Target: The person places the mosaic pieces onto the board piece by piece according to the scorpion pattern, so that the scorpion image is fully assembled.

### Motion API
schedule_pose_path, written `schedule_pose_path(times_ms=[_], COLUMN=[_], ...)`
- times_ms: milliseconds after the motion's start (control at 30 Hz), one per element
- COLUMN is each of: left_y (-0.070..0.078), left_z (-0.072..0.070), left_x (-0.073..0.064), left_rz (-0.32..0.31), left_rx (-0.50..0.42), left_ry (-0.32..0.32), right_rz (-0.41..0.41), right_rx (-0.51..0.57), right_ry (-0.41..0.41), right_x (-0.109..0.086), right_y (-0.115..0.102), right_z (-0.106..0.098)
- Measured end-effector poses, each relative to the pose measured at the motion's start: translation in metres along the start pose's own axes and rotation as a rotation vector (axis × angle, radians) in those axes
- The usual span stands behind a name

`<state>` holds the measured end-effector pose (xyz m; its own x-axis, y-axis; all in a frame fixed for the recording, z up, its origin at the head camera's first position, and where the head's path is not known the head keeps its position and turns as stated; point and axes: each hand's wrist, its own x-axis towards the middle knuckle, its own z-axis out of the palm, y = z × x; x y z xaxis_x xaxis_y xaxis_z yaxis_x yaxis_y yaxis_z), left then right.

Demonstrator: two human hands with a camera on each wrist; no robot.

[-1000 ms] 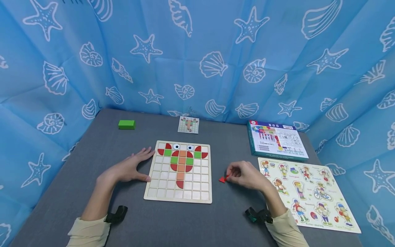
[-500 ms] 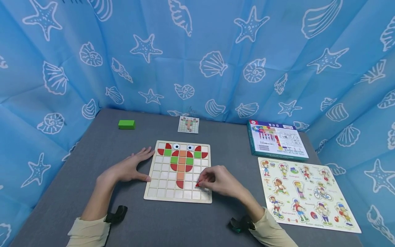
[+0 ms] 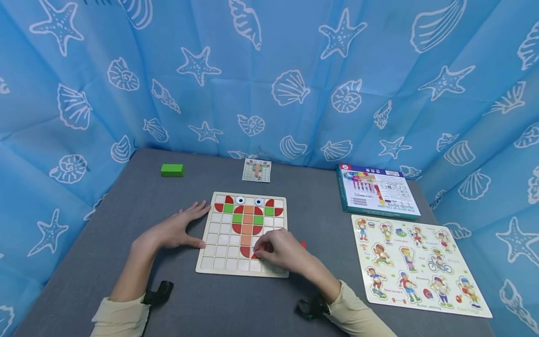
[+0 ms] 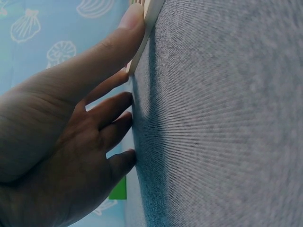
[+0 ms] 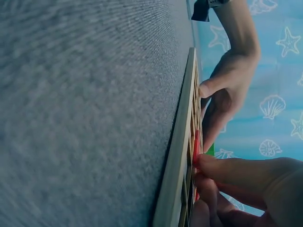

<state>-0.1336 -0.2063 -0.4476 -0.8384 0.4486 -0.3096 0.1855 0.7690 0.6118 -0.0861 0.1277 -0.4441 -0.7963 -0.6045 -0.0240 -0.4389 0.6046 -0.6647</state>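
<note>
A wooden grid board [image 3: 221, 263] lies on the grey table, with red, green and orange tiles and two eye tiles set in its squares. My left hand [image 3: 178, 228] rests at the board's left edge, fingers spread, thumb on the rim. In its wrist view the thumb [image 4: 131, 18] overlaps the board's side. Over the lower middle of the grid, my right hand [image 3: 283, 250] pinches a small red tile [image 3: 254, 256] beside the red quarter-circle tile [image 3: 244, 252]. Most of the pinched tile is hidden by the fingers. Another red piece [image 3: 303, 244] lies right of the board, partly covered by the right hand.
A small pattern card [image 3: 256, 170] lies behind the board, and a green block [image 3: 172, 170] sits at the back left. On the right are a flat box [image 3: 379, 192] and a picture puzzle board [image 3: 421, 264]. A blue shell-print curtain [image 3: 269, 93] hangs behind the table.
My right hand has moved left from the table beside the board onto the grid, bringing a red tile next to the lowest red one. The left hand has stayed in place.
</note>
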Motion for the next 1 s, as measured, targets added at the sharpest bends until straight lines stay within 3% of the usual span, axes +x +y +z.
schedule_pose_path(times_ms=[200,333,533,733,1000], left_y=[0.001,0.001,0.001,0.002,0.000], left_z=[0.000,0.001,0.001,0.002,0.002], left_x=[-0.001,0.000,0.000,0.000,-0.001], left_rz=[-0.008,-0.013,-0.017,-0.023,-0.021], left_rx=[0.001,0.004,0.005,0.005,0.010], left_ry=[0.002,0.004,0.005,0.005,0.011], right_rz=[0.006,0.030,0.094,0.142,0.118], right_rx=[0.049,0.107,0.090,0.035,0.009], right_ry=[0.000,0.016,0.038,-0.025,-0.082], right_x=[-0.004,-0.012,-0.028,-0.043,-0.048], right_y=[0.005,0.016,0.042,0.064,0.078], right_z=[-0.010,-0.026,-0.056,-0.076,-0.077])
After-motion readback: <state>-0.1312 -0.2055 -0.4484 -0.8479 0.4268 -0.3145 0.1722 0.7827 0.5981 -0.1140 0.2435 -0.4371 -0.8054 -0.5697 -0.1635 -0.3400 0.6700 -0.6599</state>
